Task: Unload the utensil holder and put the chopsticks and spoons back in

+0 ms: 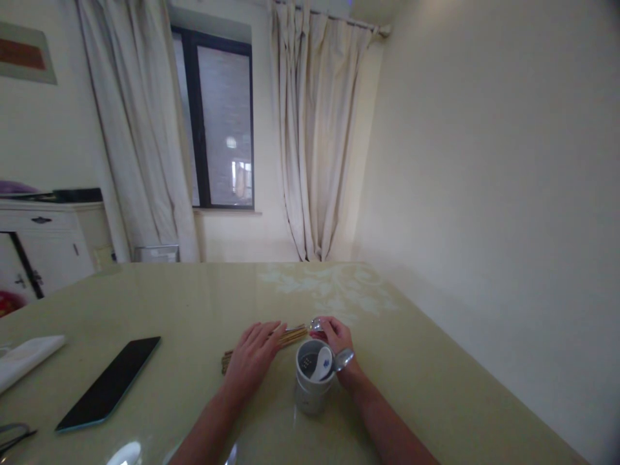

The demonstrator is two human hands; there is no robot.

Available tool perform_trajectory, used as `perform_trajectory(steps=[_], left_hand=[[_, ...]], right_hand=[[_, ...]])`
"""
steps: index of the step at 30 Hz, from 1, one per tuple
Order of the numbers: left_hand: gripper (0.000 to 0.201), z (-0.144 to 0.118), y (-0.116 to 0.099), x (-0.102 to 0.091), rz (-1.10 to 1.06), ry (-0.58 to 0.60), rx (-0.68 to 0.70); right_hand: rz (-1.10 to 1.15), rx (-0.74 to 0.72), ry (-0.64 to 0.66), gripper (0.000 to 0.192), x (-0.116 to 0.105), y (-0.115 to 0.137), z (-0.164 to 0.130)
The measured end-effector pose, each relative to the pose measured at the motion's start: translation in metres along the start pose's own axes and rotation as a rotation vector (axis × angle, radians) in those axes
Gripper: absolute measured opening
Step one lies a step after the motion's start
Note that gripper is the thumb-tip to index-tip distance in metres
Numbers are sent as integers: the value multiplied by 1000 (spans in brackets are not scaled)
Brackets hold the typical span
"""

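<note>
My left hand (252, 359) lies flat, fingers spread, on a bundle of wooden chopsticks (294, 334) that rests on the pale green table (194, 303). My right hand (338, 339) is closed around a metal spoon (316, 325) just behind a white cylindrical utensil holder (310, 387). In the holder stand a white ceramic spoon (323, 363) and a metal spoon (343, 359) whose bowl sticks out at the rim, close to my right wrist.
A black tablet (110, 382) lies on the table to the left, a folded white cloth (24, 358) further left. A white cabinet (43, 248) stands at the far left, curtains and a window behind. The wall runs along the table's right side.
</note>
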State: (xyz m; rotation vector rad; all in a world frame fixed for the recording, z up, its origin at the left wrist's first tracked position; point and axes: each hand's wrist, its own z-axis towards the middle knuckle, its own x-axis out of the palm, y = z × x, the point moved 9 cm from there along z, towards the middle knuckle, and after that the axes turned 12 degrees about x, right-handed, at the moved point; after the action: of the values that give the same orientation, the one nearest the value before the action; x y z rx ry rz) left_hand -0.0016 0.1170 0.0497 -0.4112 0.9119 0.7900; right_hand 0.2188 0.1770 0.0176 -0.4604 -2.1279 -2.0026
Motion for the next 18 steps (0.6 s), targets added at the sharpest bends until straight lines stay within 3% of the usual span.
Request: perform_trajectory(steps=[3, 6, 11, 15, 18], left_hand=[[50, 0, -6, 11, -33, 63, 19], [52, -3, 1, 16, -104, 79, -53], [45, -10, 35, 13, -211, -27, -274], [46, -28, 73, 0, -135, -95, -427], [44, -41, 89, -2, -94, -57, -510]], right_hand=[[-30, 8, 37, 64, 7, 0, 0], [-56, 16, 79, 62, 15, 0, -5], [-39, 34, 113, 66, 17, 4, -12], [-77, -33, 108, 69, -2, 39, -19], [-225, -102, 281, 71, -5, 74, -33]])
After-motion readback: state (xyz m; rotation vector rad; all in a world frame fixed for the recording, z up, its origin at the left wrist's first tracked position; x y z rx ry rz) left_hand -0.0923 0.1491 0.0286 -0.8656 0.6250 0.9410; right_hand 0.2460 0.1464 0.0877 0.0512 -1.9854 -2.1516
